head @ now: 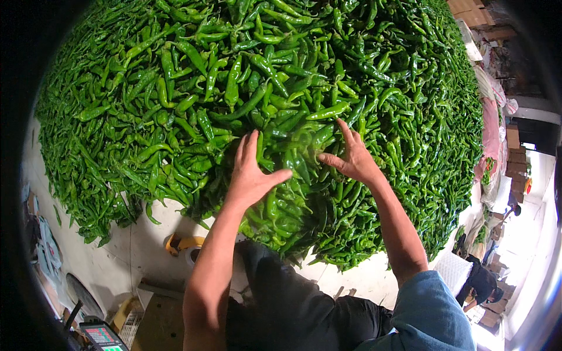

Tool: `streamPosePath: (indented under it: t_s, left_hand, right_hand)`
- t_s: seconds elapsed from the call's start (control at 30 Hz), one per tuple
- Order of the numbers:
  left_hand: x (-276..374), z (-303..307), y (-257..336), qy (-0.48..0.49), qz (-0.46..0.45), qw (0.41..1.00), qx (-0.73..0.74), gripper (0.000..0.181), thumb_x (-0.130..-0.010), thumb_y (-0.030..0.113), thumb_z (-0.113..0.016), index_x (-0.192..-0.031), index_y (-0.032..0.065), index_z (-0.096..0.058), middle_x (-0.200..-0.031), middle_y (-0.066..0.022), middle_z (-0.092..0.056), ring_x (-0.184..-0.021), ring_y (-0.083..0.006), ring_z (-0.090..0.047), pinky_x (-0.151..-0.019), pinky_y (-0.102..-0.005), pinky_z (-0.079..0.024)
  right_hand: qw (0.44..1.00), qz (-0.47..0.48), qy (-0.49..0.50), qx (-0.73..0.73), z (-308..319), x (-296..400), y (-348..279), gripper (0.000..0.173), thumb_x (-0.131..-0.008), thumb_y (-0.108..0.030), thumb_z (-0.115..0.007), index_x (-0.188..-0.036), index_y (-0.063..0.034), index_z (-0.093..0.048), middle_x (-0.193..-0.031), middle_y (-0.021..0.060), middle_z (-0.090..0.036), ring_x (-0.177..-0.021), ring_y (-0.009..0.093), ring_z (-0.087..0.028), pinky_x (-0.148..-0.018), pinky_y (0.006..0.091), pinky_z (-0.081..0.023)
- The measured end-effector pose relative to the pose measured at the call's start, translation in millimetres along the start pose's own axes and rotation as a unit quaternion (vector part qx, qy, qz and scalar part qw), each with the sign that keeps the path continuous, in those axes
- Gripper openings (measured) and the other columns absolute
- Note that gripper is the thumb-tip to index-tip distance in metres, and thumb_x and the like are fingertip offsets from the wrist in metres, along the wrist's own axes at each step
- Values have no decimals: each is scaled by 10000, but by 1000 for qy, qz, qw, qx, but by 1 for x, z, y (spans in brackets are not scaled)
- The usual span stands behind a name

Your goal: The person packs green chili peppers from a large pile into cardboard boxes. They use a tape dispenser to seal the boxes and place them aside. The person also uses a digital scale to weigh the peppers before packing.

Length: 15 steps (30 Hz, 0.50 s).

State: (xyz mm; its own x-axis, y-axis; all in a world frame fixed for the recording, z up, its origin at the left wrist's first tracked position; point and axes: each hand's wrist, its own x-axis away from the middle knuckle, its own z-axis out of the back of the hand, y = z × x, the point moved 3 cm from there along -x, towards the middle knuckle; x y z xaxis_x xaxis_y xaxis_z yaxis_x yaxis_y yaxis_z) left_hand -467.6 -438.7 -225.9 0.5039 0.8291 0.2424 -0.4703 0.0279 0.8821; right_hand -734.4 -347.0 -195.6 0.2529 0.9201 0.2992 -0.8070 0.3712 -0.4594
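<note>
A huge heap of long green chili peppers (246, 87) fills most of the view in front of me. Over its near middle, my left hand (254, 175) is spread, fingers pointing away from me and thumb out to the right, holding nothing. My right hand (353, 155) is to the right with fingers apart, its index fingertip close to a bright green pepper (328, 111). Between the hands the peppers look blurred. Below them, loose peppers (279, 215) lie close to my body; what supports these is hidden.
A yellow tape dispenser (191, 242) lies on the pale floor (153, 245) at lower left. Near the bottom left edge stands a device with a lit display (103, 337). Stacked cardboard boxes (516, 162), pinkish sacks (491, 131) and a bent-over person (483, 283) are at the right.
</note>
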Motion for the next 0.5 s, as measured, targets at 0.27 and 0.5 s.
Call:
streamPosePath:
  t_s: [0.27,0.5]
  left_hand:
    - [15,-6,-2,-7,63,998,2,1223,-647,320,-928,-1566,29,-175,-1578,-269,-266,-1439,-390,-334,-1172,-447,-322]
    - [16,-22,-9,-26,88,985,144,1226,-653,230,-933,-1565,-26,-154,-1533,-210,-394,-1403,-279,-405,-1156,-368,-339]
  right_hand:
    - [998,3,22,-51,4,-8,13,1203,-718,-714,-751,-1590,-107,-186,-1437,299,-425,-1317,456,-459,-1101,492,-392]
    - [997,-75,17,-26,-19,-3,-33,1176,-744,-768,-683,-1591,-123,-182,-1267,340,-481,-1220,472,-523,-1023,527,-453]
